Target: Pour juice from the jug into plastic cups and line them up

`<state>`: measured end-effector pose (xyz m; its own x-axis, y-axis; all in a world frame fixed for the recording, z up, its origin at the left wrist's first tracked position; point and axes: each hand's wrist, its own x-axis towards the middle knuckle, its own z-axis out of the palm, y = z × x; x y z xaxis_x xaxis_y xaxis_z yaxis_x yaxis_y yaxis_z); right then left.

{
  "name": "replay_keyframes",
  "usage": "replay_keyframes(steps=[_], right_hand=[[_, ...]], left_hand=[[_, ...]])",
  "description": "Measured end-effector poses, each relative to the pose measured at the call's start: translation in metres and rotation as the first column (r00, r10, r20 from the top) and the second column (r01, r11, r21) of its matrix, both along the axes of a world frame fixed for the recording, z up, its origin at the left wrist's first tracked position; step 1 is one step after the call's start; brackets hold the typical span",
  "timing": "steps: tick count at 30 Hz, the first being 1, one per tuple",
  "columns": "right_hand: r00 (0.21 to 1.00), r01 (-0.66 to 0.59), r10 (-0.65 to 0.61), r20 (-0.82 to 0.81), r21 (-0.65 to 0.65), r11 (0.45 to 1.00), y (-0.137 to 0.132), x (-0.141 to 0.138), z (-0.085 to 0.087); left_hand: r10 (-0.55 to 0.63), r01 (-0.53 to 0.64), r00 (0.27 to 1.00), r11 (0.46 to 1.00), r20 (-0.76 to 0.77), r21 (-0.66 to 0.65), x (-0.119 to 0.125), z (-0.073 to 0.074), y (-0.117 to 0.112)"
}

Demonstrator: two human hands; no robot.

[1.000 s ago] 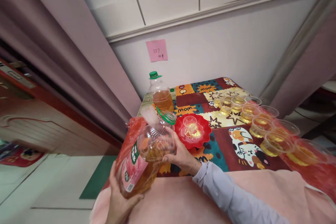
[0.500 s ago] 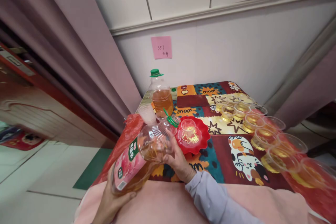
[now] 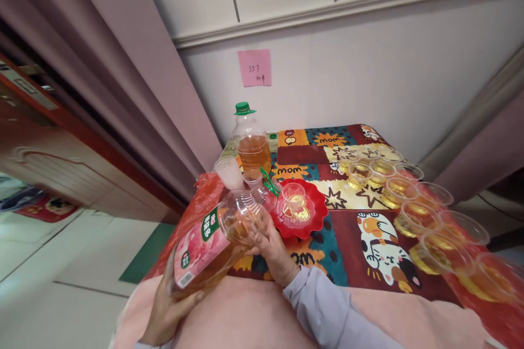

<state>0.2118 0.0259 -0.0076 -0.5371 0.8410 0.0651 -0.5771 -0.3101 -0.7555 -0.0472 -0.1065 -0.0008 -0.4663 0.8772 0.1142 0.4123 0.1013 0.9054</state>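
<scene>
Tilted to the right in both my hands is a large clear plastic juice bottle (image 3: 204, 251) with a pink label and amber liquid. My left hand (image 3: 174, 305) grips its base. Wrapped round its shoulder is my right hand (image 3: 274, 251). The uncapped-looking neck, with a green ring (image 3: 271, 184), points over a red scalloped plate (image 3: 317, 221). On that plate stands a clear plastic cup (image 3: 293, 196); I cannot tell whether liquid is in it. Behind the bottle are a stack of clear cups (image 3: 228, 172) and a single cup (image 3: 252, 176).
A second juice bottle (image 3: 252, 150) with a green cap stands at the back left. Several cups of yellow liquid (image 3: 401, 193) line the right side of the patterned mat (image 3: 344, 240). A small green cap (image 3: 273, 136) lies near the wall. A pink note (image 3: 254, 68) hangs above.
The bottle's neck has shifted slightly, staying tilted towards the plate, with both hands still on it. The camera view has moved a little.
</scene>
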Motion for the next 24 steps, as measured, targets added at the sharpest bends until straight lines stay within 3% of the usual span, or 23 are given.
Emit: replay_keyframes(steps=[7,18,24], right_hand=[[1.000,0.019,-0.020,-0.016,-0.049,0.999,0.000,-0.003,-0.009],[0.998,0.016,-0.022,-0.056,-0.104,0.994,0.001,-0.003,-0.004],[0.995,0.009,-0.021,-0.094,-0.119,0.993,0.002,-0.004,-0.002]], left_hand=[[-0.031,0.032,0.997,0.999,-0.078,0.016,0.017,0.020,0.003],[-0.037,0.039,0.976,0.999,-0.213,0.006,0.025,0.055,0.013],[-0.063,0.063,0.973,0.998,-0.222,-0.007,0.023,0.063,0.012]])
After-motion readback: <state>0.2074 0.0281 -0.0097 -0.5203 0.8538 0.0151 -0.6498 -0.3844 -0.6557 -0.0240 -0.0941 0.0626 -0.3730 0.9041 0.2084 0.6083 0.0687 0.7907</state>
